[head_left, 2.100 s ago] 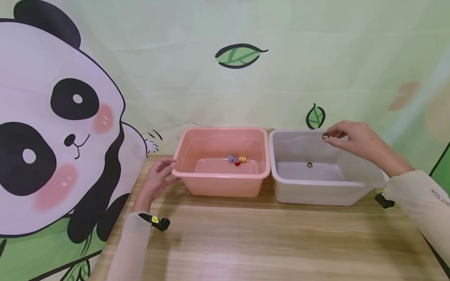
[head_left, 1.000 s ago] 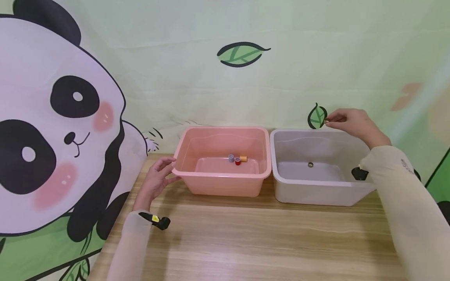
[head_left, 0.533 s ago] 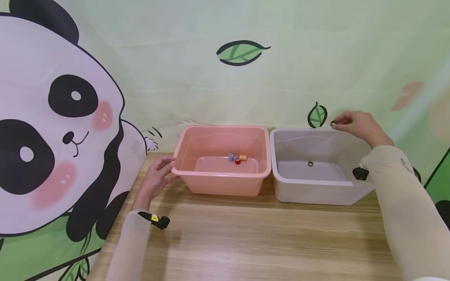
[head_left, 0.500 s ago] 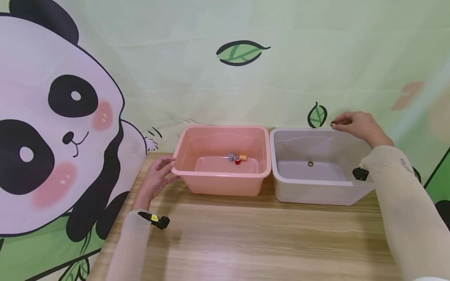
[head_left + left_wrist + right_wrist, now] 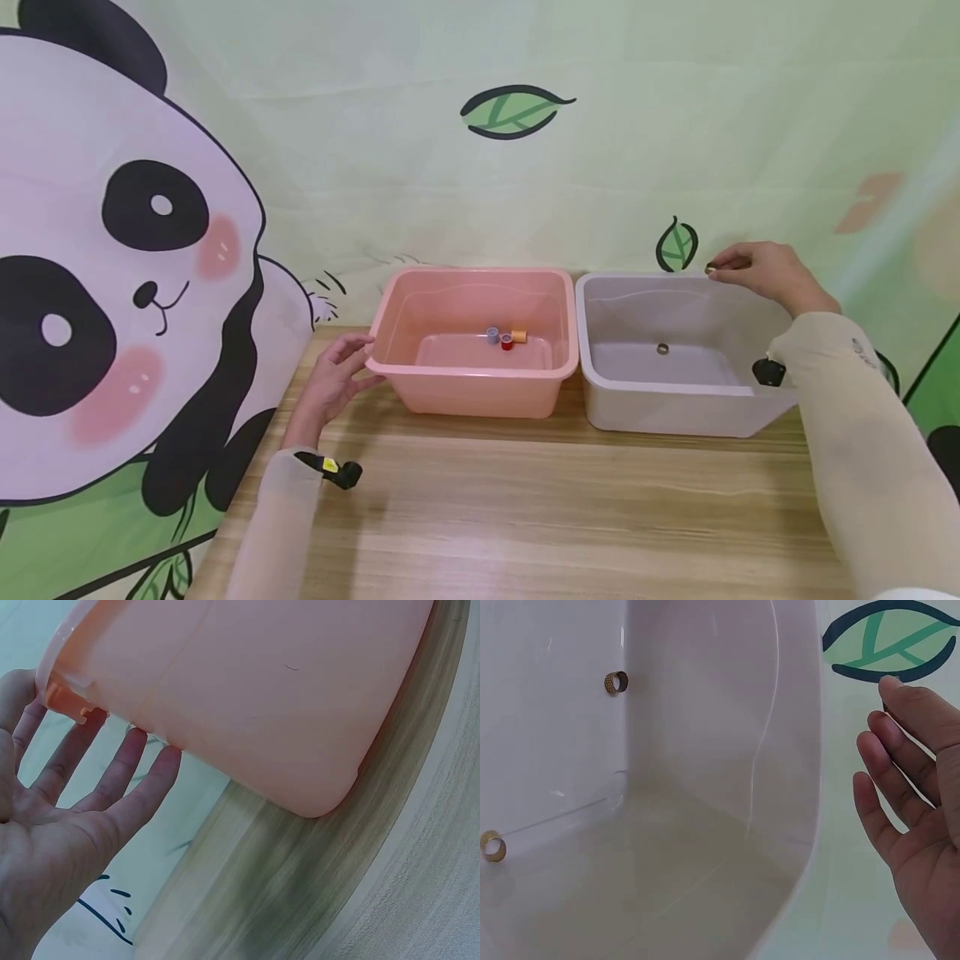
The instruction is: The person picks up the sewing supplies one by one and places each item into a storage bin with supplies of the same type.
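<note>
My left hand stays at the left side of the pink tub, its fingertips touching the outer wall under the rim in the left wrist view. My right hand is over the back rim of the grey tub, pinching a small brass-coloured ring between thumb and fingertips. That ring is mostly hidden by the thumb in the right wrist view. Inside the grey tub, the right wrist view shows one dimpled brass thimble ring and another like it; the head view shows just one.
Inside the pink tub lie small cylinders: a grey one, a red one and an orange one. Both tubs stand side by side on a wooden table. Behind them hangs a cloth printed with a panda and leaves.
My right hand has moved up and back from above the grey tub's inside to its back rim, still pinching the ring, then dipped slightly. The left hand has kept its place.
</note>
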{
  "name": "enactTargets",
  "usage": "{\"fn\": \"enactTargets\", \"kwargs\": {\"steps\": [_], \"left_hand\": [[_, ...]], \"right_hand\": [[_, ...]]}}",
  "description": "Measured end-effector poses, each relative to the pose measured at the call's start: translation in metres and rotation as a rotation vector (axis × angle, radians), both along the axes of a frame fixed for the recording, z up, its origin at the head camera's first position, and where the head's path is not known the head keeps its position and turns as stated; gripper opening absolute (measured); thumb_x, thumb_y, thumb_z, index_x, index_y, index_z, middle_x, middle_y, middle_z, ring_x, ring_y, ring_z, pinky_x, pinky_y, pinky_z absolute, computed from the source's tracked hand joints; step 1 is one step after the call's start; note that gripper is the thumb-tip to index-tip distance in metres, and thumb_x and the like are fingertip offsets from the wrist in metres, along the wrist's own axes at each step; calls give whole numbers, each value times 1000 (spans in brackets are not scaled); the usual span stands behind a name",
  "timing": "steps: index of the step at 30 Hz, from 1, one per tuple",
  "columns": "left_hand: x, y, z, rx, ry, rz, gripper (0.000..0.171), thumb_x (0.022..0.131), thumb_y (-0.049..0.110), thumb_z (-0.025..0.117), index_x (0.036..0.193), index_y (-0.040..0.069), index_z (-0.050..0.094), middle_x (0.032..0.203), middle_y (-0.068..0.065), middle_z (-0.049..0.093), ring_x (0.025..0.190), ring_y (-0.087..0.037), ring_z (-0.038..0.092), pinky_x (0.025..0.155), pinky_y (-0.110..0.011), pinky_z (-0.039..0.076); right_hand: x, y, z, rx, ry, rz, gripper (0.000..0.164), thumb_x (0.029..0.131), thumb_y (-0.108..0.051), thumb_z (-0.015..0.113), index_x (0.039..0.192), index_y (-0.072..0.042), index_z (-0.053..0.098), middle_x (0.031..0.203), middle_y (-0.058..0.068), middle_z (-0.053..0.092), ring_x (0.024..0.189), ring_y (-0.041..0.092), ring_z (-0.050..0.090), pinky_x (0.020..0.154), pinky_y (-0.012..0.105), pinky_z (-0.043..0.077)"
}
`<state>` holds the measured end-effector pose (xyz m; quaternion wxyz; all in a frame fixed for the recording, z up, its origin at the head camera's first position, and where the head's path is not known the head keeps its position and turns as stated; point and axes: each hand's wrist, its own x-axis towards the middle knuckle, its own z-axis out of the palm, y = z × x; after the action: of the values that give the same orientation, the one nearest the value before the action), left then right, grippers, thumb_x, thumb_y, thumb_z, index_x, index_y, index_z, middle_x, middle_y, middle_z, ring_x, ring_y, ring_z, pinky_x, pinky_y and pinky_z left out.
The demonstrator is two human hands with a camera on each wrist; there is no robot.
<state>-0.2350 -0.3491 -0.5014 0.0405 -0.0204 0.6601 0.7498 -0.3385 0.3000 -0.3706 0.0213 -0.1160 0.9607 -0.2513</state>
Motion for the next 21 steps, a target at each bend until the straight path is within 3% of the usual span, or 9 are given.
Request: {"fn": "enactTargets", "kwargs": {"steps": [11,21], "left_hand": [[-1,0,-1,8,-7,1,25,100,25,67,121,17,58,132,-4,53,119,-22,57,92,-47,57],[1,0,0,21,-2,2,21,100,24,66,119,19,58,131,-3,53,118,-21,57,92,-46,58]], "right_hand": [[-2,2,-17,66,20,19,34,98,-23,69,119,3,66,110,24,69,103,41,63,87,55,49],[1,-4,-26,32,6,-2,34,99,-24,68,120,2,66,110,25,67,105,41,60,89,56,49]]}}
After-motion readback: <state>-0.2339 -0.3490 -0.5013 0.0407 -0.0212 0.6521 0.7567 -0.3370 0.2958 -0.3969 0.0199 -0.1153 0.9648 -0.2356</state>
